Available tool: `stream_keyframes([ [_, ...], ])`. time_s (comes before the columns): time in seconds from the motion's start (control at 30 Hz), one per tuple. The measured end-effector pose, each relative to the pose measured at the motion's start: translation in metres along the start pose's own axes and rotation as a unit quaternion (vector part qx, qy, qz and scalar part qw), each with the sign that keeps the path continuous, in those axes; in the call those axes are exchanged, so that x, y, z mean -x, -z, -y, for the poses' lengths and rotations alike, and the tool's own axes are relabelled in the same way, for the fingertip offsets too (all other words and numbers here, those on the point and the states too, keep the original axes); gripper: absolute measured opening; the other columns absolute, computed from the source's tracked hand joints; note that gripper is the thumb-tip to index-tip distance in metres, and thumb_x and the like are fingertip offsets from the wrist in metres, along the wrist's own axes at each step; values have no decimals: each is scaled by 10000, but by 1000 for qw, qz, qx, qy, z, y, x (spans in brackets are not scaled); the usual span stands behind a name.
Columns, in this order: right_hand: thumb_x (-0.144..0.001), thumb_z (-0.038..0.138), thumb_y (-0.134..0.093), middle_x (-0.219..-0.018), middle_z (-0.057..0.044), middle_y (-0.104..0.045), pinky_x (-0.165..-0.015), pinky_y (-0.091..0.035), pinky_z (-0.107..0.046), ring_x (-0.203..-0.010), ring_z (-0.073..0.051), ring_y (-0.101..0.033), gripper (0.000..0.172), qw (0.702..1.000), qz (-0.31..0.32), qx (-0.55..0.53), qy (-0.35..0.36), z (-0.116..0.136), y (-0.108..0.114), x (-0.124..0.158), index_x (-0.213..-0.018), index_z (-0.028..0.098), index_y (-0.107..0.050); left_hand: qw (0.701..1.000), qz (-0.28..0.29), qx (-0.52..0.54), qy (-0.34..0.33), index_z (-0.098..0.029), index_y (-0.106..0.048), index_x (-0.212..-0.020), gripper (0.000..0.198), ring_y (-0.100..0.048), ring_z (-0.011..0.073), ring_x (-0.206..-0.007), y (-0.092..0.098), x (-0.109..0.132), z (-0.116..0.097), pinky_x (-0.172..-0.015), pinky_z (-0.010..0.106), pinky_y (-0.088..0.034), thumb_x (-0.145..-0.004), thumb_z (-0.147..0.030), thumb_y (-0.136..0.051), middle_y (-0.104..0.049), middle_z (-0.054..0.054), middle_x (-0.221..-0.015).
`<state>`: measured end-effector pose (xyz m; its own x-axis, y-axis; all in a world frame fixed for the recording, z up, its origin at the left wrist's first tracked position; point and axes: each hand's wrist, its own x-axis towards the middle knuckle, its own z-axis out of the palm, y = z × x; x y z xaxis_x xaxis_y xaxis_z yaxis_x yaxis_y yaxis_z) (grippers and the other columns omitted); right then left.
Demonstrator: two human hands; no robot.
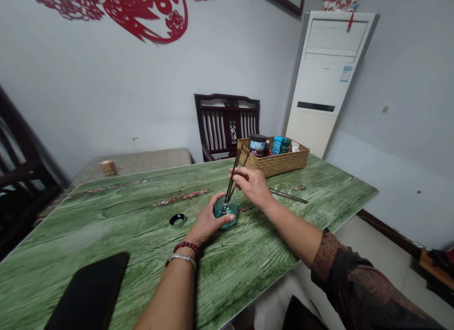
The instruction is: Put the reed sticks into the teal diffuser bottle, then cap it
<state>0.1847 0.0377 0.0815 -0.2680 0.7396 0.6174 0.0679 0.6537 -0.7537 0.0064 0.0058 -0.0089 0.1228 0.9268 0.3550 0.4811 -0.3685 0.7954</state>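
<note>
Soft indoor light leaves faint shadows by the glass jar (pixel 225 212); edges bow.

Nothing readable — label (pixel 257 148) on dark jar (pixel 257 138), sticker (pixel 345 73) on white air conditioner (pixel 321 84), both too small

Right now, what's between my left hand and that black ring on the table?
Only a short bare stretch of green wood-pattern table, shown in the head view, separates your left hand from the black ring.

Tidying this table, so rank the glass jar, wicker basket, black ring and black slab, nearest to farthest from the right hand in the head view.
1. Teal glass jar, just below the right hand, mid-table.
2. Wicker basket, ahead, at the far table edge.
3. Black ring, left of the jar.
4. Black slab, at the near left.
</note>
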Motion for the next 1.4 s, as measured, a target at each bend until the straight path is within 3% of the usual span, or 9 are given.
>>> stream_keyframes([
  [0.17, -880, 302, -550, -872, 0, -727, -721, -512, -260, -748, -146, -646, 212, 989, -73, 126, 36, -2, 41, 15, -967, 222, -725, 1000, 2, 4, 9, -186, -486, -1319, 764, -602, 294, -1178, 1, 1, -3, -1031, 438, -454, -669, -489, -748, -623, 110, -1280],
  [0.27, -885, 261, -507, -827, -7, -721, -726, -483, -254, -709, -148, -631, 224, 965, -132, 228, 21, -26, 72, 24, -924, 203, -720, 1000, 5, 1, 16, -185, -476, -1327, 766, -610, 291, -1160, 1, 1, -4, -1030, 438, -454, -675, -485, -743, -628, 110, -1268],
  [0.33, -883, 225, -490, -882, -29, -731, -779, -475, -266, -786, -169, -647, 242, 943, -140, 302, -4, -51, 89, 33, -950, 195, -720, 1000, 2, -6, 23, -185, -474, -1328, 763, -617, 290, -1144, 1, 1, -4, -1021, 435, -460, -678, -480, -742, -633, 109, -1257],
  [0.5, -893, 152, -479, -1022, -101, -713, -912, -416, -290, -994, -217, -610, 310, 861, -31, 496, -109, -99, 107, 56, -1072, 180, -730, 1000, 9, -8, 26, -193, -472, -1331, 763, -631, 287, -1122, 2, 0, -3, -1014, 438, -466, -682, -492, -740, -651, 102, -1229],
  [0.63, -927, 188, -462, -1049, -127, -684, -917, -389, -320, -1024, -242, -575, 315, 807, 52, 570, -143, -105, 105, 62, -1101, 188, -725, 999, 6, -8, 36, -188, -478, -1331, 782, -636, 293, -1110, 2, 0, -5, -1005, 450, -473, -665, -498, -746, -660, 105, -1209],
  [0.77, -941, 206, -445, -1029, -148, -666, -878, -390, -337, -1030, -263, -556, 303, 777, 90, 604, -153, -100, 101, 63, -1023, 162, -734, 999, 5, -8, 36, -186, -490, -1319, 776, -638, 294, -1100, 3, 0, -7, -992, 450, -484, -658, -500, -747, -662, 105, -1203],
  [1.0, -947, 239, -459, -1064, -122, -666, -898, -380, -332, -1036, -248, -562, 291, 791, 62, 591, -147, -100, 102, 64, -1108, 191, -697, 999, 6, -11, 39, -186, -475, -1330, 778, -633, 293, -1112, 3, 0, -8, -1007, 456, -476, -672, -506, -739, -648, 105, -1224],
  [1.17, -949, 240, -451, -1053, -141, -675, -874, -387, -331, -1016, -250, -582, 282, 782, 84, 595, -165, -99, 101, 64, -1022, 164, -713, 999, 9, -9, 38, -185, -468, -1335, 778, -634, 289, -1117, 3, 1, -8, -1000, 438, -482, -679, -505, -738, -646, 109, -1229],
  [1.4, -919, 276, -524, -1037, -109, -685, -861, -394, -317, -995, -240, -603, 225, 787, 68, 591, -162, -101, 102, 65, -1032, 186, -698, 999, 7, -13, 38, -183, -471, -1332, 776, -634, 287, -1107, 3, 1, -8, -1004, 444, -474, -678, -509, -730, -644, 110, -1226],
])
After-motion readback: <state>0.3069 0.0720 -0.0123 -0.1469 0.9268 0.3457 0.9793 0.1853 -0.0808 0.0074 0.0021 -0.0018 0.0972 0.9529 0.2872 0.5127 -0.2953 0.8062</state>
